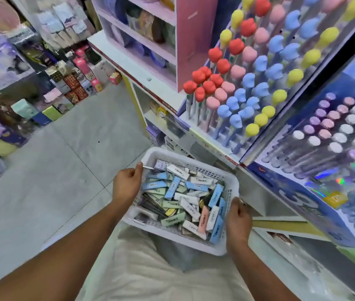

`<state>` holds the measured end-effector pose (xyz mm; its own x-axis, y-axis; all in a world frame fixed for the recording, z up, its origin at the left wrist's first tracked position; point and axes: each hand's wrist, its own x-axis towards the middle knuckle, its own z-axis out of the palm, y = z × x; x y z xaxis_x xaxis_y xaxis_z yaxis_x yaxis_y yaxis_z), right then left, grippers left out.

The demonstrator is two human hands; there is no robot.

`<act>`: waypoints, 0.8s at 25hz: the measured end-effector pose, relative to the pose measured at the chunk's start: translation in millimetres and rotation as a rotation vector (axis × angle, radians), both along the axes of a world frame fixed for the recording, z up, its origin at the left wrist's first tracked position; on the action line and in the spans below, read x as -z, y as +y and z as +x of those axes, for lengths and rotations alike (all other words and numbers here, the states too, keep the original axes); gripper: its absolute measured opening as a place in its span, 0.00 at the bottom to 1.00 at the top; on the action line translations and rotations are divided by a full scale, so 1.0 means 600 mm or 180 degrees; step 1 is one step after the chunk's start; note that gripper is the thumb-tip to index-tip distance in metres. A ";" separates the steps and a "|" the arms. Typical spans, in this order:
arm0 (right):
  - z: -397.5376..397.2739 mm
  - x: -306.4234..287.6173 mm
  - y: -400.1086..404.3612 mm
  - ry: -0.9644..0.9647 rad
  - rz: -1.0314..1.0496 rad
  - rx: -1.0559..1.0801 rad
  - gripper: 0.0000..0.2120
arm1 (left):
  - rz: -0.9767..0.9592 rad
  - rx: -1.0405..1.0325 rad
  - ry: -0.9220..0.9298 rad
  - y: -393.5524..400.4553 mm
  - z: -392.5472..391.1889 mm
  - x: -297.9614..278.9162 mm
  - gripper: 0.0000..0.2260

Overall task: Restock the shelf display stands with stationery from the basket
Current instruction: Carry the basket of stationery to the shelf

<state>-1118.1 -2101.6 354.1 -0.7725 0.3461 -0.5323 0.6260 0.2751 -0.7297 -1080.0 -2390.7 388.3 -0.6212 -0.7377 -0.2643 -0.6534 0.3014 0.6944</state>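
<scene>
A white plastic basket [194, 164] is held in front of me at lap height, full of small boxed stationery [185, 196] in blue, green, white and pink. My left hand [126, 183] grips its left rim. My right hand [238, 220] grips its right rim. Just beyond the basket, a tilted display stand [207, 135] holds rows of pens with red, pink, blue and yellow flower-shaped tops [243, 83]. To its right a second stand [291, 192] holds pens with pastel purple, pink and white caps [332, 127].
A pink shelf unit [191, 40] with goods stands on a white shelf top at the back. Lower shelves [165, 122] run under the stands. Boxed goods [70, 83] are stacked along the left across a grey tiled floor [63, 159]. My pale trousers fill the bottom.
</scene>
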 end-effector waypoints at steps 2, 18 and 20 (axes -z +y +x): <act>-0.005 0.042 -0.032 0.0059 0.0227 0.0267 0.21 | 0.0134 0.0344 -0.0019 -0.035 -0.051 0.049 0.26; 0.069 0.480 -0.047 0.0081 0.0837 0.1446 0.24 | 0.0301 0.1646 -0.0158 -0.014 -0.157 0.549 0.27; 0.066 0.537 -0.028 0.0130 0.0974 0.1408 0.25 | 0.0224 0.1715 -0.0303 0.003 -0.157 0.610 0.27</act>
<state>-1078.5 -2118.3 31.7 -0.5357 0.7778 -0.3287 0.7032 0.1954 -0.6836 -1174.0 -2388.7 22.2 -0.8770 -0.3005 -0.3749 -0.4804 0.5655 0.6704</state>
